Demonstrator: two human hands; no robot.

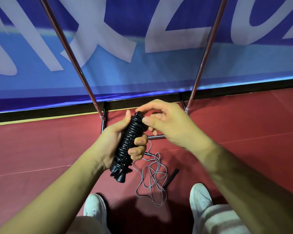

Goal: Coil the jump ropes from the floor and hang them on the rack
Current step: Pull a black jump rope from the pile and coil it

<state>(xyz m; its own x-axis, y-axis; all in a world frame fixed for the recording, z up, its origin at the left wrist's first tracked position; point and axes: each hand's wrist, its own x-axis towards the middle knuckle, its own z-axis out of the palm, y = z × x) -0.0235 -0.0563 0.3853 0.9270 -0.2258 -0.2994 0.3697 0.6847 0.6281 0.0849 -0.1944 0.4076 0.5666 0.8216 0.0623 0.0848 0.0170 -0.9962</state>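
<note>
Black cord wound tightly round its paired handles, a jump rope bundle (127, 146) is being clamped in the left hand (115, 141) above the grey rope (152, 176) tangled on the floor, while the right hand's (166, 122) pinching fingertips are tucking the end at the bundle's top, best kept taut before hanging.

Wound rope (128, 142) in left hand (115, 141); loose rope (152, 179) on floor (41, 149) below; rack (98, 105) behind.

Bare forearms, no sleeves; white sneakers (95, 211) (laced); pale beige trousers (215, 218).
</note>
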